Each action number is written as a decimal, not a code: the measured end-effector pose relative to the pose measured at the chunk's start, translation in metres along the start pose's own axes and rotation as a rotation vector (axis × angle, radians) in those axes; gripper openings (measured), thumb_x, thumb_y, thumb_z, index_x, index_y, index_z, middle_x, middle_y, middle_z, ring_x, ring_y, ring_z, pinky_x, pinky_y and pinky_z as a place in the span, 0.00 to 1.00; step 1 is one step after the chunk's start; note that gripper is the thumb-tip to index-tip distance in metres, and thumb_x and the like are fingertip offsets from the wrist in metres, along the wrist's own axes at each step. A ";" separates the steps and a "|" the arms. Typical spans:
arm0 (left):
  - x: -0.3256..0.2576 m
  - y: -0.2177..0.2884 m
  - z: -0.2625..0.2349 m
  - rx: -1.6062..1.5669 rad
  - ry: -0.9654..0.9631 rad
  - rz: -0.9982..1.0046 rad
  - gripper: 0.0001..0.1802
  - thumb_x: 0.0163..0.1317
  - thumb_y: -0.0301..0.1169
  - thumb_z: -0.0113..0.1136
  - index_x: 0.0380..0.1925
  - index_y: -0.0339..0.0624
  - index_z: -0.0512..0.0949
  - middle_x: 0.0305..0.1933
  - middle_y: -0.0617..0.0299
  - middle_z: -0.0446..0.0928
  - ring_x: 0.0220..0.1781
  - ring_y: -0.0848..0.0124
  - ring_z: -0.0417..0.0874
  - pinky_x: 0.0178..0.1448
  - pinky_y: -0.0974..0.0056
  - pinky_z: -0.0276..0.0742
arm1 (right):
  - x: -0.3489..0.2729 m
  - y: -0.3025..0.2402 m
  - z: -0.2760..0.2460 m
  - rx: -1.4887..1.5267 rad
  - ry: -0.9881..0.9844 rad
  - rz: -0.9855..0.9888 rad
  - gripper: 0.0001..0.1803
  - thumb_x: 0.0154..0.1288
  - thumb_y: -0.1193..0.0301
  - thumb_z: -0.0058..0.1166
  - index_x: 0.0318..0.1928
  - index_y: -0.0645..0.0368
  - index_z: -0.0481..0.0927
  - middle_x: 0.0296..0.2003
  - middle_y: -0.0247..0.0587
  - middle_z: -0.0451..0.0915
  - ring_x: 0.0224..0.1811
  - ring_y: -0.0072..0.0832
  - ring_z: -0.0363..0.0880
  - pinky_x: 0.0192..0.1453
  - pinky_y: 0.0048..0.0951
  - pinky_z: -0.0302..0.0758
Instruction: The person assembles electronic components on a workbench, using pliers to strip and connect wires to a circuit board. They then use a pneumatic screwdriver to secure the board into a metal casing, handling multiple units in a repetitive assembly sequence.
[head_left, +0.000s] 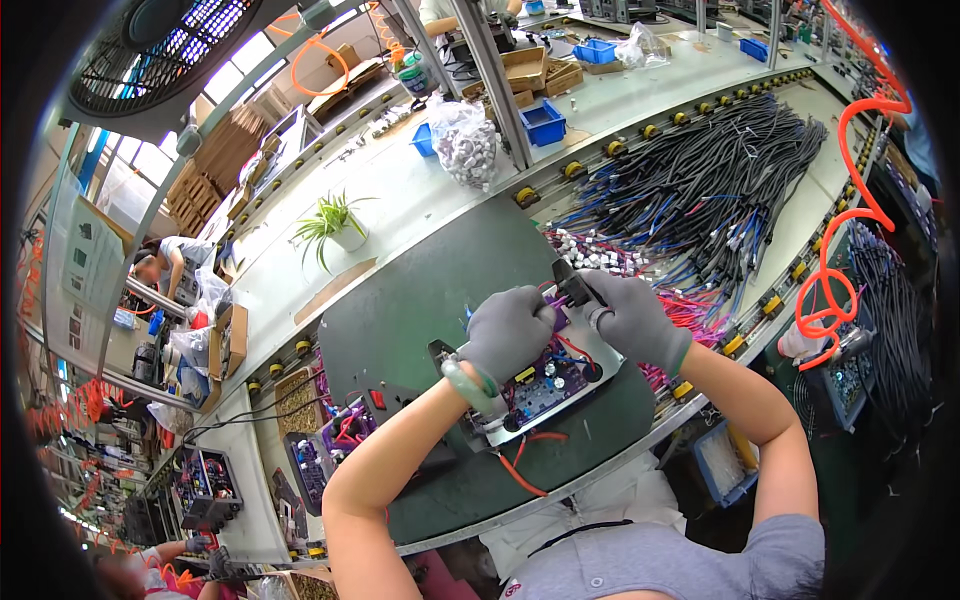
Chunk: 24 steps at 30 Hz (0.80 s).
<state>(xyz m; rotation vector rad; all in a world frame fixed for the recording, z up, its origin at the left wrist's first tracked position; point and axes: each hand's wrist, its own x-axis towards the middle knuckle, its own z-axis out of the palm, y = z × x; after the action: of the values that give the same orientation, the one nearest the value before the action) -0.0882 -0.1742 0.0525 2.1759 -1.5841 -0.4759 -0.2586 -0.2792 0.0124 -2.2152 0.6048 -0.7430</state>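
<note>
**Bench station, both gloved hands on a circuit-board assembly**

While the long pale workbench point(420, 200) curves from the lower left of the frame to the upper right, a dark green mat point(420, 300) covers its centre. A large heap of black cable harnesses with blue leads point(710, 180) lies in the upper right, just beyond the mat. An orange coiled hose point(850, 200) hangs down the right edge. A clear bag of small pale parts point(465, 140) sits upper centre, a blue bin point(545, 122) just beside it. A small potted plant point(335, 228) stands left of centre on the bench.

Circuit-board assembly point(545, 385) lies on the mat at frame centre, slightly tilted, with red wires point(525, 470) trailing from its lower edge.

Left hand point(508, 330), grey glove, fingers curled down over the upper part of the board; a pale green bangle point(470, 385) sits at the wrist. Exactly what the fingers pinch cannot be made out.

Right hand point(630, 318), grey glove, clenched around a small black tool point(572, 285) at the board's upper edge. The two hands are touching.
</note>
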 end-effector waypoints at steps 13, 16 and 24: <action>0.010 0.004 0.017 0.273 0.070 0.148 0.11 0.61 0.35 0.55 0.36 0.42 0.83 0.30 0.48 0.82 0.35 0.48 0.85 0.44 0.46 0.80 | 0.003 -0.003 0.004 -0.218 0.001 -0.007 0.17 0.57 0.74 0.52 0.48 0.60 0.77 0.26 0.57 0.80 0.32 0.56 0.81 0.37 0.53 0.76; 0.018 -0.003 0.010 0.250 0.031 0.187 0.12 0.62 0.35 0.54 0.37 0.43 0.83 0.33 0.47 0.83 0.38 0.47 0.85 0.46 0.46 0.80 | 0.003 -0.004 0.004 -0.214 -0.001 -0.041 0.13 0.59 0.73 0.53 0.45 0.58 0.80 0.27 0.56 0.81 0.34 0.56 0.82 0.38 0.52 0.77; -0.038 -0.018 -0.048 -0.169 0.211 0.083 0.17 0.69 0.38 0.55 0.52 0.43 0.82 0.48 0.50 0.85 0.50 0.56 0.87 0.57 0.56 0.79 | -0.002 0.005 0.001 0.147 0.010 0.087 0.17 0.64 0.74 0.52 0.53 0.59 0.80 0.33 0.49 0.83 0.34 0.40 0.83 0.42 0.36 0.78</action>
<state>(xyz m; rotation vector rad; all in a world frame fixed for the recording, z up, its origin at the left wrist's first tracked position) -0.0612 -0.1275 0.0862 1.9564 -1.4579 -0.3299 -0.2602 -0.2811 0.0071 -2.0387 0.6273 -0.7302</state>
